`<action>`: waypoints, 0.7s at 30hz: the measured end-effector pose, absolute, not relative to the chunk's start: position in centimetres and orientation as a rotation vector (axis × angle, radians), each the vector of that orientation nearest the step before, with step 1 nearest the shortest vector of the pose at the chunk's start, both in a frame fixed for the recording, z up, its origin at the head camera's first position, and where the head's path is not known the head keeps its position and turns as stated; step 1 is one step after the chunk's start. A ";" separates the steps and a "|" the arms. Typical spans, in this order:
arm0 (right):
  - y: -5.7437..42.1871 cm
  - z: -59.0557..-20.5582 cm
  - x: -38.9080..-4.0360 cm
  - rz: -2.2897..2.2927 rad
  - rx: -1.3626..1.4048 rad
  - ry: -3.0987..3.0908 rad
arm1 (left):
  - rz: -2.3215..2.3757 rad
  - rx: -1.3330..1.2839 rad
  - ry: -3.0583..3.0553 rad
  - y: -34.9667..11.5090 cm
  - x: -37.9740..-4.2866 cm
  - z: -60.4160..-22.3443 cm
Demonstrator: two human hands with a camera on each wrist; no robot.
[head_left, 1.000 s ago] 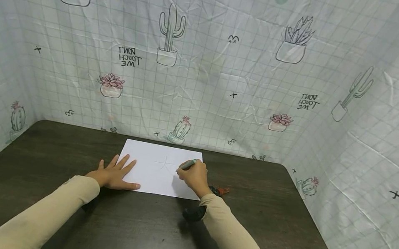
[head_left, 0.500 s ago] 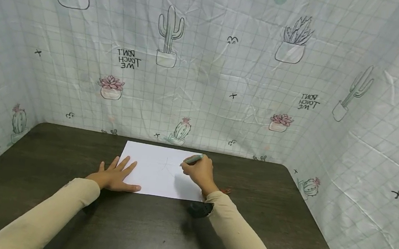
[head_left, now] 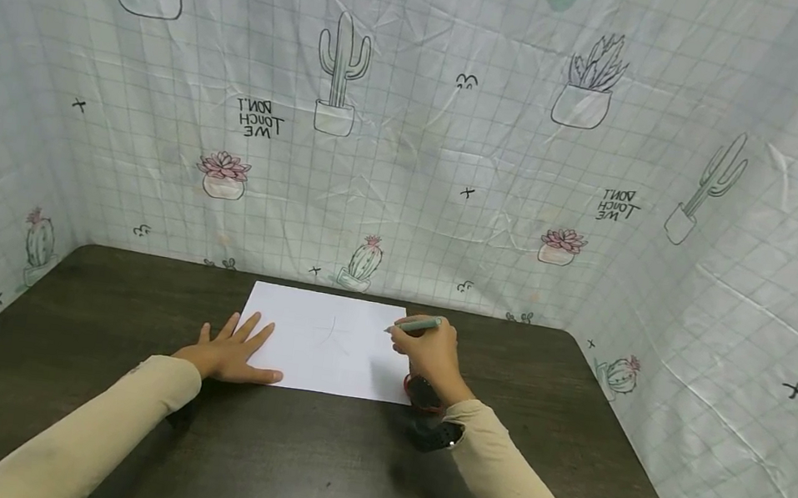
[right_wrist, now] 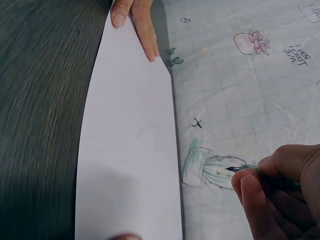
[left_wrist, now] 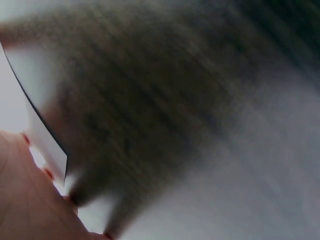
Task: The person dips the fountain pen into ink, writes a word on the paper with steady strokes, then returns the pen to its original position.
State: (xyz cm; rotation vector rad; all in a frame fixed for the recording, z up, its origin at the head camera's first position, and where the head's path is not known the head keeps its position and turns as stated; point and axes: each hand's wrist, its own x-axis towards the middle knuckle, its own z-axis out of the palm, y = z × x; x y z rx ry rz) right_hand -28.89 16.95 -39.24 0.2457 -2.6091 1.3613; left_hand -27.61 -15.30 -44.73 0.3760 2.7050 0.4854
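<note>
A white sheet of paper (head_left: 334,362) lies on the dark table, bearing a few faint crossing and slanting lines (head_left: 333,331). On its left part rests my left hand (head_left: 230,353), flat with fingers spread. My right hand (head_left: 430,354) pinches a green pen (head_left: 422,325) at the sheet's right edge. In the right wrist view the dark pen tip (right_wrist: 231,169) pokes out past the right hand's fingers (right_wrist: 252,195), apart from the paper. The left wrist view is mostly blurred; part of the left palm (left_wrist: 30,195) and a paper corner (left_wrist: 57,160) show.
The dark wooden table (head_left: 296,454) is bounded at the back and sides by a pale cloth (head_left: 410,166) printed with plants. Beside the right wrist is a black and red item (head_left: 423,393), its kind unclear. A black device (head_left: 438,436) sits under that wrist.
My right hand has moved right with the pen, from near the drawn lines to the sheet's right edge. The left hand and the paper have stayed in place.
</note>
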 end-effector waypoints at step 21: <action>27.4 -39.2 -24.3 1.435 0.213 -2.520 | 0.484 0.378 2.723 -16.1 -29.6 -47.5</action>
